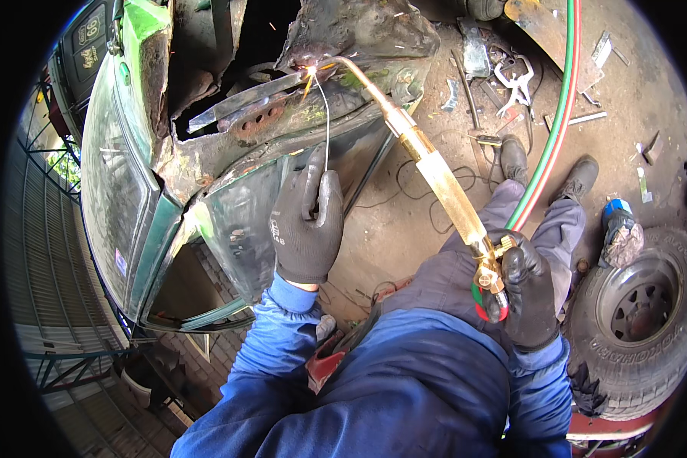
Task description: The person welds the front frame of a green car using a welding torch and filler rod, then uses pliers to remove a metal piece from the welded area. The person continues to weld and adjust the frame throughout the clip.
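Right hand [528, 294], gloved, is clamped round the brass torch [435, 172], its tip flaring sparks on the rusty car body [282, 114]. Left hand [309, 221] pinches a thin wire rod [326, 122] up to the flame, while the green and red hoses [553, 122] trail across the floor.

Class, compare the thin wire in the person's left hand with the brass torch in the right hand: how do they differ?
The filler wire is hair-thin, pale and runs nearly upright from the left hand; the brass torch is thick, golden and slants up from the right hand. The torch trails red and green hoses; the wire trails nothing. Both tips meet at the glowing spot on the rusted car body.
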